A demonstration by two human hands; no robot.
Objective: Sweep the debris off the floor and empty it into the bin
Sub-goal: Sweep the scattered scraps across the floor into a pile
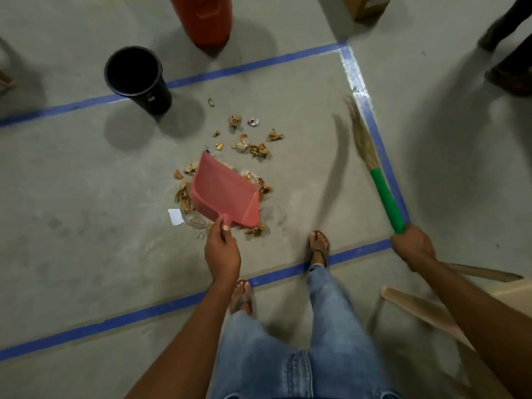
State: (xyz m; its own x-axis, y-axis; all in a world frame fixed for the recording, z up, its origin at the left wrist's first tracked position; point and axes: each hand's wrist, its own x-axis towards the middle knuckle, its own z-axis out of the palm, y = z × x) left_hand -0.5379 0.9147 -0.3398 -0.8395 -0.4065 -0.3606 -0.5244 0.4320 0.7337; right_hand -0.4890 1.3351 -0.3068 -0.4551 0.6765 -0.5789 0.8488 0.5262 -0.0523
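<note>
Pink plastic dustpan (pixel 223 194): flat, ribbed tray with raised side walls and a short stub handle. It sits tilted over the near part of the litter, open edge pointing away from me. I cannot tell whether its lip touches the floor.
Left hand (pixel 222 250): my fingers are curled round the dustpan's stub handle, thumb on top.
Broom (pixel 385 197): smooth green handle and a tapering bundle of dry straw bristles (pixel 362 136), blurred, lying above the blue line to my right.
Right hand (pixel 413 246): wrapped round the near end of the green handle.
Debris (pixel 250 145): crinkled, papery tan and orange peelings, one purplish piece among them. One loose scatter lies beyond the dustpan and a denser heap lies under and around it, in the middle of the taped square.
Paper scrap (pixel 175 216): small, white, at the heap's left edge.
Bin (pixel 135 79): black, round, tapered and upright, mouth open, on the far tape line, well apart from the litter.
Floor (pixel 86 226): grey, matt concrete, faintly scuffed.
Tape (pixel 230 72): blue strips marking a square.
Orange container (pixel 205 18): rounded, beyond the bin.
Feet: in brown sandals (pixel 319 249), jeans above.
</note>
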